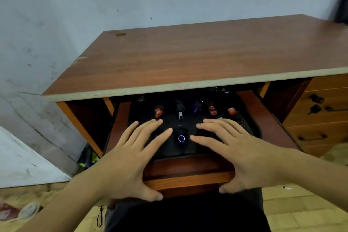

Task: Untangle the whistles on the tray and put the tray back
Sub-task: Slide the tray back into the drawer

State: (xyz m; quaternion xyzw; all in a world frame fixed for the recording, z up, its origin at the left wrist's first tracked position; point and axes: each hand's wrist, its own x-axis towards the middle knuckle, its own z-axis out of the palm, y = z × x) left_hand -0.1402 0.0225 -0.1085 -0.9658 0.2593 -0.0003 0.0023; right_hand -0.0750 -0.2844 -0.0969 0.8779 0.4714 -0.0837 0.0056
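A wooden pull-out tray (188, 181) sticks out from under the desk top, lined with a black mat (169, 149). Several whistles lie spread on the mat: red ones (158, 112) (212, 110) (232, 111), a blue one (181, 138) near the front, a white-tipped one (180, 115) in the middle. My left hand (131, 158) lies flat on the mat's left part, fingers straight, thumb under the tray's front edge. My right hand (233, 154) mirrors it on the right side. The rear of the tray is in shadow under the desk.
The brown desk top (197, 52) spreads above the tray against a pale wall. A drawer unit with dark handles (320, 118) stands at the right. Cluttered objects lie on the floor at the lower left (22, 211).
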